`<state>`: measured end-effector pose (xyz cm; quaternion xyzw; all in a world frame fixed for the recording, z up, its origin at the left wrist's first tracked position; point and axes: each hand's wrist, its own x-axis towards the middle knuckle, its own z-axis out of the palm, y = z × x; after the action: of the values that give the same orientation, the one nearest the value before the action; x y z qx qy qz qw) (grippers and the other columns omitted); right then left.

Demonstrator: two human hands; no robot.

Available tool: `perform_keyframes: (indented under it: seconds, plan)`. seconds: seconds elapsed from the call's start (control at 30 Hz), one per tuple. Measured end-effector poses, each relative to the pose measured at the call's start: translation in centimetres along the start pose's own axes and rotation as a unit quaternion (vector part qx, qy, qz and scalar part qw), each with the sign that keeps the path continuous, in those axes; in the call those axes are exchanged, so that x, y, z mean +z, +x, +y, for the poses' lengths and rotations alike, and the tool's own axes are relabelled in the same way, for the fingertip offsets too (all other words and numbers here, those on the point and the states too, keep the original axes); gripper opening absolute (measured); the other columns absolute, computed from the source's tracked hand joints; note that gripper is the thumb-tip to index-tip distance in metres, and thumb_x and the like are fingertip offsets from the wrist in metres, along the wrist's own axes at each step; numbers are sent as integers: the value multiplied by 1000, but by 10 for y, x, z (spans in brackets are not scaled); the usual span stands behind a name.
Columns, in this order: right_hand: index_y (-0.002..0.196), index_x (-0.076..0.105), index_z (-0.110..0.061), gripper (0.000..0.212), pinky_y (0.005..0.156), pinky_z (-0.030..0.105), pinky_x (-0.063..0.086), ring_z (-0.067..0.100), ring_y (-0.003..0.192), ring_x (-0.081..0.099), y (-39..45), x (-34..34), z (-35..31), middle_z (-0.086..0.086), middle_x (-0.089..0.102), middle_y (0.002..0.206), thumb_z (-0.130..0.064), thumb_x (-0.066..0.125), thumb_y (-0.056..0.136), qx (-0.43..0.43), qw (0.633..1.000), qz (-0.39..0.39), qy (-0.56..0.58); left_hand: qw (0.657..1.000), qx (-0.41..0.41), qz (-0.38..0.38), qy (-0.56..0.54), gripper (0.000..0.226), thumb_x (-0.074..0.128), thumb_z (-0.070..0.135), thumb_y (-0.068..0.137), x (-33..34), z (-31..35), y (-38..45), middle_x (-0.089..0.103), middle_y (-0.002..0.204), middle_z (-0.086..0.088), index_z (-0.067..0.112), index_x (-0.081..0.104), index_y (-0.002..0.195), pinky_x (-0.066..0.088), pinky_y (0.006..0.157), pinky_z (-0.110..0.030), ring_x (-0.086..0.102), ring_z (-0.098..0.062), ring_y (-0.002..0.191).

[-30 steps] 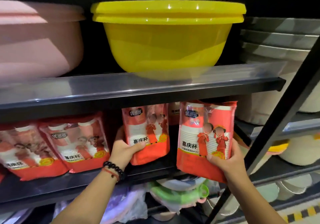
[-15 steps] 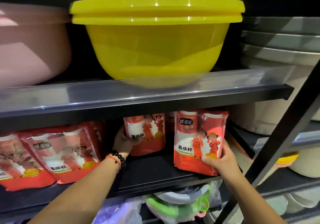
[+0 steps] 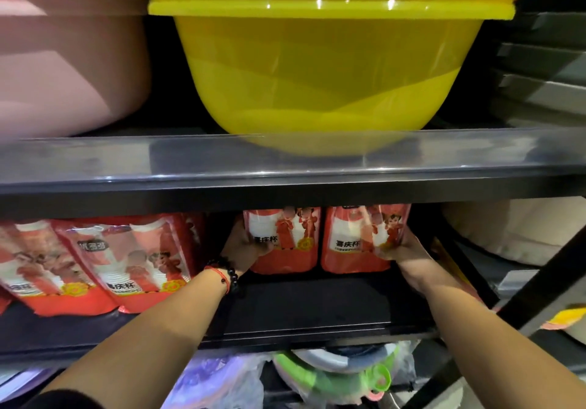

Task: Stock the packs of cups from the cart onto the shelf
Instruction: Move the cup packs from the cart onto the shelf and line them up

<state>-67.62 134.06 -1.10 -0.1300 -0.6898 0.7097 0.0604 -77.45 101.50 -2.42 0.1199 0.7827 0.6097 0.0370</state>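
far left on the dark shelf (image 3: 317, 307), glossy red film packs (image 3: 104, 266) lean together. your left hand (image 3: 244, 247) has its fingers curled round the left pack of cups (image 3: 285, 240); your right hand (image 3: 409, 250) grips the right pack of cups (image 3: 361, 237). both packs stand upright, touching, far back on the shelf. a smooth, round yellow plastic basin (image 3: 317, 69) sits above.

Open floor: bare black metal shelf board (image 3: 317, 307), in front of two upright red plastic cup packs (image 3: 285, 240) at the back.
Left limit: leaning red plastic cup packs (image 3: 126, 263).
Overhead: dark upper shelf edge (image 3: 285, 193), low above pack tops.
Right limit: slanted black frame bar (image 3: 539, 285).
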Motion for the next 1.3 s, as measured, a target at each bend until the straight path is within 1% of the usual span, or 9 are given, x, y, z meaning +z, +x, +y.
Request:
perform_keyframes:
  seconds: [0.1, 0.2, 0.33, 0.57, 0.73, 0.93, 1.17, 1.23, 1.3]
  plan:
    - [137, 50, -11, 85, 106, 50, 46, 31, 120, 61, 16, 0, -3, 9, 69, 119, 9, 81, 61, 7, 1000, -9, -16, 1000, 0, 7, 13, 66, 79, 15, 62, 1, 3, -2, 67, 119, -3, 15, 58, 125, 48, 103, -48, 61, -17, 115]
    - [138, 47, -11, 76, 100, 38, 49, 25, 116, 60, 26, 3, -6, 5, 67, 115, 27, 62, 73, 14, 999, -14, -40, 999, 8, 28, 15, 69, 79, 7, 63, 5, 3, -2, 65, 122, -5, 11, 55, 128, 47, 104, -45, 60, -17, 116]
    - [134, 48, -13, 73, 99, 37, 47, 24, 114, 61, 31, 2, -4, 5, 67, 116, 27, 62, 75, 18, 998, -24, -50, 999, 8, 40, 8, 84, 76, 32, 50, 8, 0, 1, 66, 122, -2, 14, 54, 129, 49, 103, -37, 61, -13, 116]
    - [139, 47, -7, 73, 92, 32, 50, 24, 112, 63, 37, 0, 3, 5, 68, 115, 26, 63, 75, 15, 997, -30, -64, 998, 19, 44, 31, 91, 79, 39, 54, 7, -1, 2, 62, 129, -3, 12, 48, 136, 43, 107, -36, 57, -16, 122]
    - [136, 51, -11, 68, 103, 44, 46, 23, 112, 63, 38, 1, 4, 3, 69, 113, 20, 65, 78, 32, 996, -20, -79, 999, 6, 35, 14, 71, 80, 4, 67, 5, 2, 1, 64, 125, -8, 3, 51, 132, 44, 107, -46, 60, -19, 118]
    - [133, 54, -9, 62, 110, 48, 42, 27, 120, 60, 40, -1, 2, 10, 68, 123, 14, 70, 78, 46, 993, -28, -109, 998, 18, 37, 41, 70, 76, 10, 67, 5, 1, 1, 63, 125, -8, 5, 51, 132, 44, 107, -43, 58, -20, 120]
    - [125, 58, -4, 51, 101, 37, 46, 28, 114, 62, 15, 14, 2, 14, 66, 123, 6, 76, 80, 34, 990, 95, -100, 989, -47, 105, 94, 58, 82, 12, 75, 8, 16, -26, 61, 113, 2, 6, 55, 126, 48, 100, -33, 59, -10, 103]
    - [113, 59, 0, 38, 97, 30, 46, 26, 113, 60, 2, 19, 1, 22, 64, 123, 11, 73, 80, 34, 986, 149, -70, 983, -95, 118, 102, 66, 81, 16, 76, 3, 18, -40, 57, 118, -1, 7, 49, 133, 45, 99, -32, 56, -17, 111]
    - [107, 62, -1, 31, 88, 22, 47, 27, 113, 59, -11, 22, 5, 17, 64, 112, 13, 71, 82, 54, 980, 183, -46, 977, -130, 128, 112, 49, 76, 11, 81, 0, 16, -54, 64, 114, -12, 3, 56, 125, 44, 89, -28, 60, -26, 108]
